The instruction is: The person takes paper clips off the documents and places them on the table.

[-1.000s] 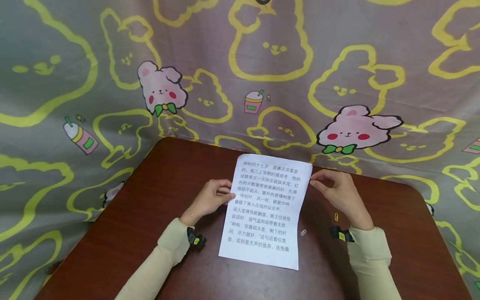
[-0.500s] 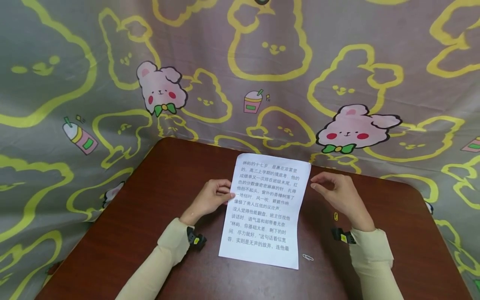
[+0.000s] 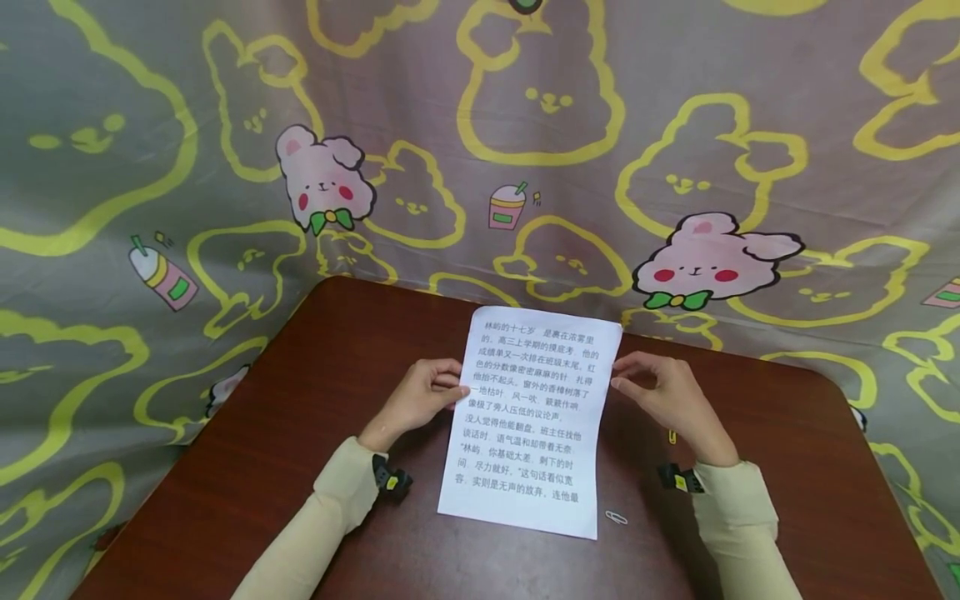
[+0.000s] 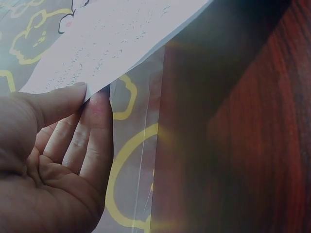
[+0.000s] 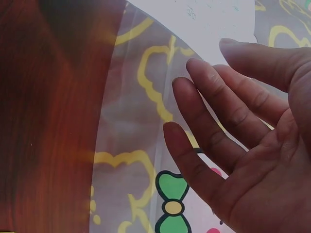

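Observation:
A white sheet of paper (image 3: 534, 425) printed with Chinese text stands tilted over the table, its lower edge toward me. My left hand (image 3: 422, 395) pinches its left edge; in the left wrist view, the thumb (image 4: 63, 103) lies on the printed face and a finger behind. My right hand (image 3: 670, 395) is at the sheet's right edge. Its thumb and fingers (image 5: 209, 128) are spread around that edge, not pressed together. A white paper clip (image 3: 617, 517) lies right of the sheet's lower corner. A yellow paper clip (image 3: 672, 436) shows just below my right hand.
The dark reddish-brown table (image 3: 315, 358) has rounded far corners. A grey curtain (image 3: 450, 108) with yellow outlines and pink rabbit faces hangs behind and around it. Each wrist carries a black strap with a small camera (image 3: 392, 479).
The white paper clip dropped beside the sheet and now lies nearer me on the table. My right hand drew slightly off the sheet's edge, then came back left to it. The left hand stays put.

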